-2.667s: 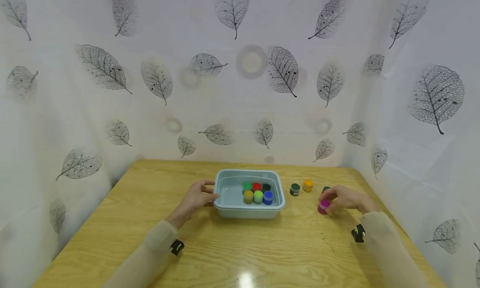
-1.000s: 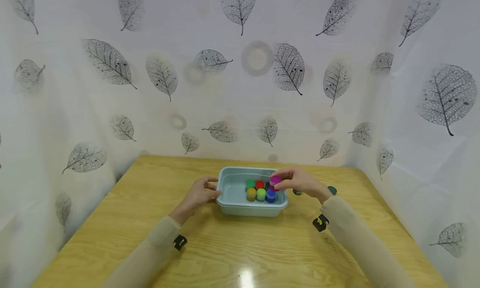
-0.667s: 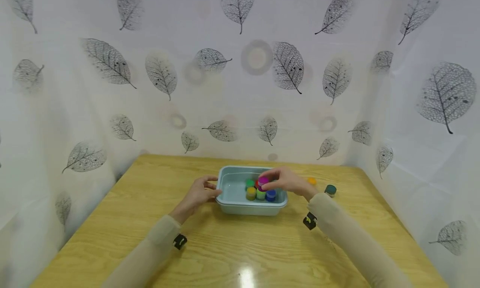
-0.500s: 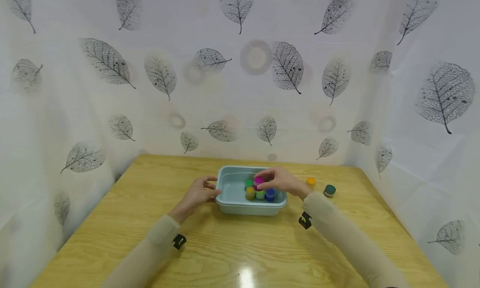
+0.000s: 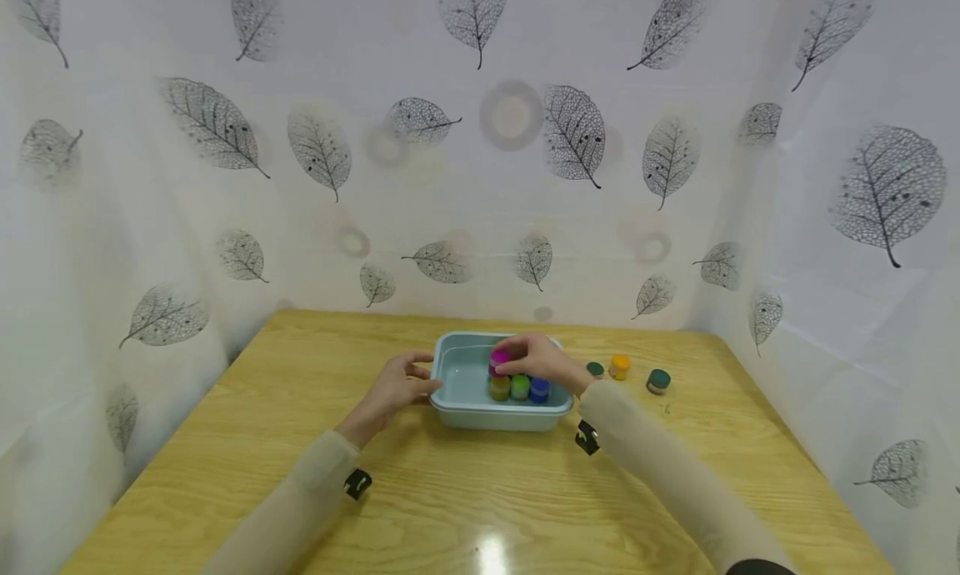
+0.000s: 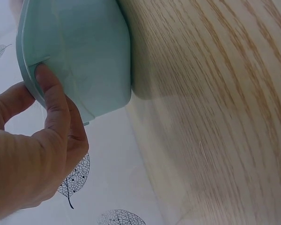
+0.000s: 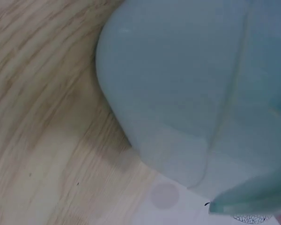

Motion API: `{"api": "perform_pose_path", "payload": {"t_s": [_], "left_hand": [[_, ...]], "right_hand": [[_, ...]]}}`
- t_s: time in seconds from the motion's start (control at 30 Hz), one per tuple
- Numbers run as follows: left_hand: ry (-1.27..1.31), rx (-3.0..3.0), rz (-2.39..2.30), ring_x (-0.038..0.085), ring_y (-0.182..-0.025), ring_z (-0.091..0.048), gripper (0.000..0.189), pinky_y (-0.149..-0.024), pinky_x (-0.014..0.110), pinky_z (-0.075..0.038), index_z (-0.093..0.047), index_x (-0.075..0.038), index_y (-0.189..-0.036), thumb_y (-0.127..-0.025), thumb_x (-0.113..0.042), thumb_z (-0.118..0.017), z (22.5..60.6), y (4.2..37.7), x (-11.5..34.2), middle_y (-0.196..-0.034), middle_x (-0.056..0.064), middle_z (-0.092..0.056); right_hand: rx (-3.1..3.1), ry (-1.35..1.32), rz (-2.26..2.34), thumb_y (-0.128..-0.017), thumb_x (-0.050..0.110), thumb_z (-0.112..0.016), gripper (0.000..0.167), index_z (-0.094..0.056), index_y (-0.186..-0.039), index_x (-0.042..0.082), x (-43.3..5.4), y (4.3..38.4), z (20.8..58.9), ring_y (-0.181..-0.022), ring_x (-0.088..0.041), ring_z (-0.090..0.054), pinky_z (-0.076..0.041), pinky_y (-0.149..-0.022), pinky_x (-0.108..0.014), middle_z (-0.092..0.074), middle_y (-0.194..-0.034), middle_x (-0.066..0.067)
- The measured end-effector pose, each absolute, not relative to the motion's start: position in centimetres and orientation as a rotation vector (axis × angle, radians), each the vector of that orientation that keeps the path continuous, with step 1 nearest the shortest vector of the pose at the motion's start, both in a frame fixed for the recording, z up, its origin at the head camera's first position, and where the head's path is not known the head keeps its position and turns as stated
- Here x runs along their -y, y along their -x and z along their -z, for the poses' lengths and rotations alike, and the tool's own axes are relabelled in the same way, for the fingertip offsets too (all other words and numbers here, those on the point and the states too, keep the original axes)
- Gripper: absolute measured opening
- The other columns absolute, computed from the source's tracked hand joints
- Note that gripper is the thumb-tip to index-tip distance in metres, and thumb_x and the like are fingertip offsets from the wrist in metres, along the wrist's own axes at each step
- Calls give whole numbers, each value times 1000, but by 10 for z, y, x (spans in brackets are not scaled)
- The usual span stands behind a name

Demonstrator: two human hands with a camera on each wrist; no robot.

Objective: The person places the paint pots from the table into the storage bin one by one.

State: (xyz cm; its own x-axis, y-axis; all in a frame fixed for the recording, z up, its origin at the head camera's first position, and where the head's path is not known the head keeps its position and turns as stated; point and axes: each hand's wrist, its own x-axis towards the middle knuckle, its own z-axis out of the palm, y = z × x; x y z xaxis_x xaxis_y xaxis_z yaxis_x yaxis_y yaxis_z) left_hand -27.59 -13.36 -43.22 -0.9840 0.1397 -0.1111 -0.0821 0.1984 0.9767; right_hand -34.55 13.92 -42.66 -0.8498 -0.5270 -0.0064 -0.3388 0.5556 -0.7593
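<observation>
A pale blue plastic tub (image 5: 498,421) stands mid-table. My left hand (image 5: 392,392) pinches its left rim; in the left wrist view the thumb and fingers of that hand (image 6: 47,145) clasp the rim from either side. Over the tub's interior, my right hand (image 5: 542,361) holds a small magenta paint jar (image 5: 498,362) between thumb and fingers. In front of it inside the tub sit a yellow jar (image 5: 499,389), a light green jar (image 5: 520,387) and a blue jar (image 5: 538,391). The right hand hides the back row. The tub's outer wall (image 7: 164,84) fills the right wrist view.
Right of the tub on the wooden table (image 5: 465,500) stand a dark green jar (image 5: 595,369), partly hidden by my right arm, an orange jar (image 5: 619,367) and another dark green jar (image 5: 658,382). A leaf-patterned curtain (image 5: 450,192) encloses the table's back and sides.
My right hand has carried the magenta jar from the table's right side into the tub area, then further left over the back row. My left hand has stayed at the rim.
</observation>
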Motion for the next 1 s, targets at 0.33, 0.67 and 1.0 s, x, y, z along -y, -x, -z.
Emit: {"api": "perform_pose_path", "payload": {"t_s": [0.33,0.67,1.0], "left_hand": [[-58,-2272,-1919,25,-82,-63,55,-73,37,-63,-49,5,-136,-85,7,-69,435,278,132,-99,16,-55],[-62,-2286,-1909,23,-82,-63,56,-74,36,-63,-47,6,-138,-86,6,-68,435,278,132,-102,17,-55],[-54,-2290,-1901,23,-83,-63,55,-74,36,-63,-48,5,-137,-86,6,-69,436,278,133,-104,19,-55]], "right_hand": [[-2562,773,1125,-87,17,-74,41,-65,-125,5,-122,347,429,-102,-20,-66,-55,-92,-34,-70,-116,-10],[-2595,827,1066,-84,11,-76,41,-66,-122,1,-112,351,436,-100,-21,-66,-56,-90,-34,-71,-112,-12],[-2662,873,972,-85,12,-76,28,-72,-112,5,-108,349,442,-92,-18,-67,-57,-83,-30,-73,-106,-8]]}}
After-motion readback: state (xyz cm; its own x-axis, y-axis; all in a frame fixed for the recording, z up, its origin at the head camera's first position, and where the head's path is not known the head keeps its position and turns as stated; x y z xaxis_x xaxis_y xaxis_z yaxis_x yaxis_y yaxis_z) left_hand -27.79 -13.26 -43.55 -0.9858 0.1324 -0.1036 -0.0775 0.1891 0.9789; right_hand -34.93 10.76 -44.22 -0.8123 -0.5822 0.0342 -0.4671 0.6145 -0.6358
